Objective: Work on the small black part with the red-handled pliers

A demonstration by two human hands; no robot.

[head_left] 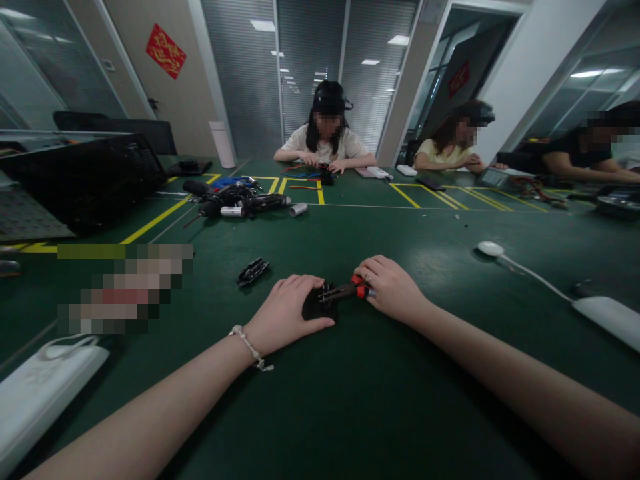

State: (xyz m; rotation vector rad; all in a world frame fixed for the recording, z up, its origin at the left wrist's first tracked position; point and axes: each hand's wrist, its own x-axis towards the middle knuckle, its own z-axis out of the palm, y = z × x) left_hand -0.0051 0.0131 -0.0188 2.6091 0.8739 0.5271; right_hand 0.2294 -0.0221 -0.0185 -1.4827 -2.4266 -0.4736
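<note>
Head view, only one. The black casing (319,308) lay on the green surface (400,393) right in front of me, between my hands. My left hand (285,313) held it, fingers along the far edge and thumb along the near one, spread about as wide as the casing. My right hand (393,287) was closed round the red handles (359,287) of the pliers (341,291), tips pointing left over the casing. The tips looked slightly parted; couldn't tell if they pinched anything small or touched the casing.

Handling, my guess: casing light, hard plastic, stiff, a bit slick, so likely to skid or twist under a pull. Best hold was by the two opposite edges, pressed down flat, fingertips clear of the pliers. Thin walls or small inner bits could crack if levered hard. Pliers: rigid metal, heavier than the casing, red grips probably less slippery; best taken well back on the handles.

Just beyond my left hand lay a second black piece (253,272), untouched, ridged on top, probably also light plastic, best lifted by its long sides. Farther off, a pile of tools (235,198), details unclear.
</note>
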